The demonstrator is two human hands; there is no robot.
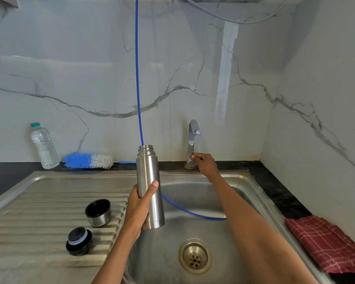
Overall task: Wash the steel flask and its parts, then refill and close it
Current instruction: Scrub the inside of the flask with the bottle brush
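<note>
Right hand (203, 162) pinches the tap (193, 140) lever at the sink's (244, 179) back edge; left hand (140, 203), gripping the open flask (150, 187), should bring its mouth under the spout before water runs.

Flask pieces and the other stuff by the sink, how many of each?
Flask pieces: 3 (steel flask, cup lid, stopper)
Brushes: 1 (bottle brush)
Plastic bottles: 1 (water bottle)
Cloths: 1 (red checked cloth)
Taps: 1 (tap)
Total: 7
</note>
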